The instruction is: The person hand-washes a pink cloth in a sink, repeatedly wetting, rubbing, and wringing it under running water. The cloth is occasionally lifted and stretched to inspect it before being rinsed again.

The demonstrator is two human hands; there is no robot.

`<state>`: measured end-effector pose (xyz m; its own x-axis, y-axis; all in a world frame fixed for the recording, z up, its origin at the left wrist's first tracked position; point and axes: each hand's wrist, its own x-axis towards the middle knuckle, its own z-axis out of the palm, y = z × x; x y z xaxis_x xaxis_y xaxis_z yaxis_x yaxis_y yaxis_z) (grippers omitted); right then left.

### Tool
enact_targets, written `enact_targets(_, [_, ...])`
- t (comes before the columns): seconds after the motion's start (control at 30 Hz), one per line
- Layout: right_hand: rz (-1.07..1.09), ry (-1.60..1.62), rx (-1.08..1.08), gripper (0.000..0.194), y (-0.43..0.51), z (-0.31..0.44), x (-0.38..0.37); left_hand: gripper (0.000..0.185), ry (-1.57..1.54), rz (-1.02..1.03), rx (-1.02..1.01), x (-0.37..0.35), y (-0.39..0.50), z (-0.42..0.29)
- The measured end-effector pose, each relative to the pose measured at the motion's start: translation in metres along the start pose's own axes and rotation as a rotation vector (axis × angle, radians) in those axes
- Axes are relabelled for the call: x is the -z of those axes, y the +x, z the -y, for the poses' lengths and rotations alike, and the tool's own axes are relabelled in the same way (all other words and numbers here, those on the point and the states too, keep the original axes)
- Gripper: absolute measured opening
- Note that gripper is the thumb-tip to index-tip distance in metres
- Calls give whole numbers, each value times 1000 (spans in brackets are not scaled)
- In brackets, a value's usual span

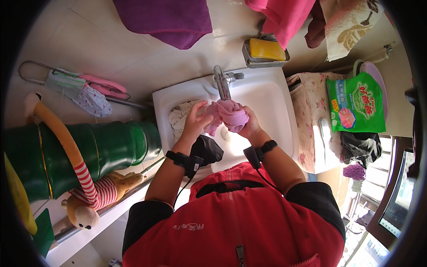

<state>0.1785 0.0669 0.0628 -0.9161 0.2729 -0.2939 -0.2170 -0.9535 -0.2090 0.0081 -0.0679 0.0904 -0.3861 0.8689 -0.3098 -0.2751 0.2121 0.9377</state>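
Observation:
A bunched pink cloth (233, 115) is beneath the metal faucet (222, 83), over the white washbasin (273, 133). My right hand (251, 123) grips its right side. At its loose left end is my left hand (196, 121), fingers spread and not closed around it; whether the thumb touches the cloth is hard to tell. A white cloth (180, 116) lies in the basin's left part, partly hidden by my left hand. Near my left wrist, a black cloth (208, 148) rests at the basin's front left.
Yellow soap (267, 49) sits in a grey soap dish (248, 58) above the basin. Purple (166, 23) and pink towels (283, 20) hang behind. On the right, a green package (358, 103) lies on a floral-covered surface (308, 113). A large green cylinder (110, 143) stands left.

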Motion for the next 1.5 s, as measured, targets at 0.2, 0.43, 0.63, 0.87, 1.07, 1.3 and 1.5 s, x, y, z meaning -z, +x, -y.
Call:
enact_targets(0.2, [11, 20, -171, 60, -2, 3, 14, 89, 435, 328, -251, 7, 48, 41])
enact_targets(0.43, [-21, -82, -220, 65, 5, 52, 42, 53, 390, 153, 35, -9, 64, 53])
enact_targets(0.63, [-253, -72, -174, 79, 18, 36, 49, 91, -110, -1, 101, 5, 45, 41])
enact_targets(0.87, [-341, -137, -110, 45, 89, -14, 51, 98, -253, 121, 116, 29, 28, 36])
enact_targets(1.07, [-295, -935, 538, 42, 82, -8, 40, 69, -788, -42, 219, 22, 28, 46])
enact_targets(1.3, [-185, -1896, 912, 44, 37, -34, -20, 57, -744, 58, 315, -13, 72, 46])
enact_targets(1.5, [-612, -1776, 619, 30, 79, -12, -2, 39, -573, -54, 354, -22, 76, 67])
